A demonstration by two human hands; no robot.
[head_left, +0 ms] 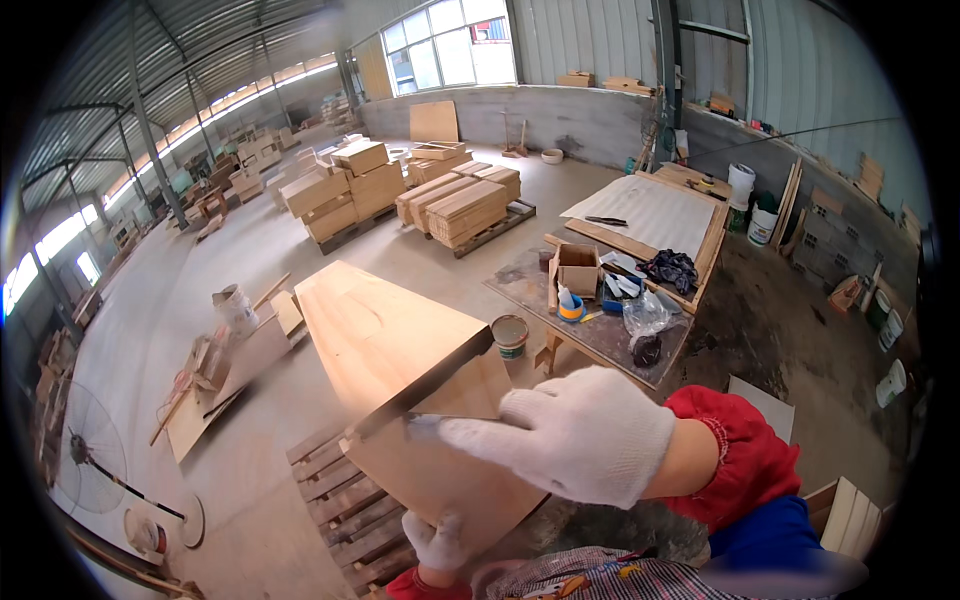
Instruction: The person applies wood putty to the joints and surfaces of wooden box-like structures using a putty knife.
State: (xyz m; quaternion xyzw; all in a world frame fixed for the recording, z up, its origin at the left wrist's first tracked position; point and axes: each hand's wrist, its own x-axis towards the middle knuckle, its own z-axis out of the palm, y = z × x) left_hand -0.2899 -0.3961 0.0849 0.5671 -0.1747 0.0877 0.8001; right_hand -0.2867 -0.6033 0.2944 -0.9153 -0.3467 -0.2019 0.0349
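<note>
A long pale wooden piece (385, 325) lies before me, its near top edge dark. Below that edge is a light wooden face (440, 465). My right hand (590, 435), in a white knitted glove, is closed on a thin flat-bladed tool (425, 426), which looks like a putty knife. Its blade meets the wood just under the dark edge; the handle is hidden in the glove. Lower down, my left hand (437, 541), gloved too, touches the lower left of the wooden face with thumb and fingers apart. Part of that hand is hidden.
A slatted pallet (345, 510) lies under the wooden piece. To the right, a worktable (530, 285) bears a cardboard box (577, 270), a tape roll and plastic bags. A bucket (510, 337) stands between. Stacked boards (465, 210) sit farther off; a fan (90, 455) stands left.
</note>
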